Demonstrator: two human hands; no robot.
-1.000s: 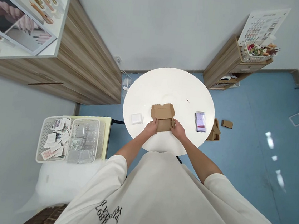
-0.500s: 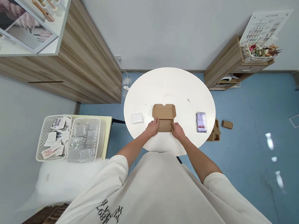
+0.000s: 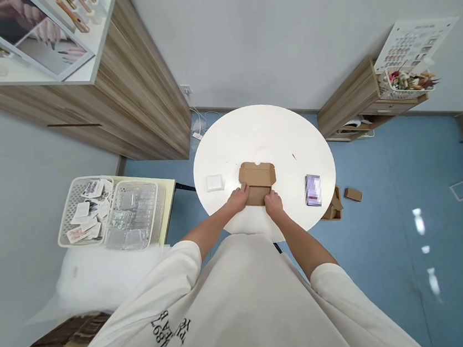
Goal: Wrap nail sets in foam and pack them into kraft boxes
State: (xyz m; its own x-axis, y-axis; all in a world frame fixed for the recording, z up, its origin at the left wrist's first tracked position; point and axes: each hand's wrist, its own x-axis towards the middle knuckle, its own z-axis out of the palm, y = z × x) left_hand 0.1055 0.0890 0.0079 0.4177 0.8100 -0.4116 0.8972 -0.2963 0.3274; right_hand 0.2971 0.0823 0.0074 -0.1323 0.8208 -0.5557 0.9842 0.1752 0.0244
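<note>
Examining the small brown cardboard folding box (image 3: 257, 175): it lies on the round white worktop (image 3: 268, 127), close to the person's edge, lid panel open and tipped away, shallow base section nearest the body. The left hand (image 3: 237, 197) is at the left side of the base and the right hand (image 3: 274, 202) at the right side. On each hand the fingers appear clamped on the cardboard side wall; exact thumb placement is too small to confirm.

Handling assessment: the box is judged very light, thin-walled and moderately stiff. Flat panels should hold their shape, while flaps and fold lines are expected to flex and spring back. Surface appears matt and dry, so slippage is judged unlikely. Breakage risk is low; the likely defects are creased walls, bent tabs or a crushed corner if squeezed hard.

Recommended hold: opposite side walls of the base, low and near the corners, with even, light pressure. The open lid is judged a poor lifting point, since it would hinge at the fold.

Adjacent items: a flat white square packet (image 3: 215, 183) lies left of the box, and a purple rectangular pack (image 3: 313, 190), blurred in detail, lies to the right. Both stand apart from the hands.
</note>
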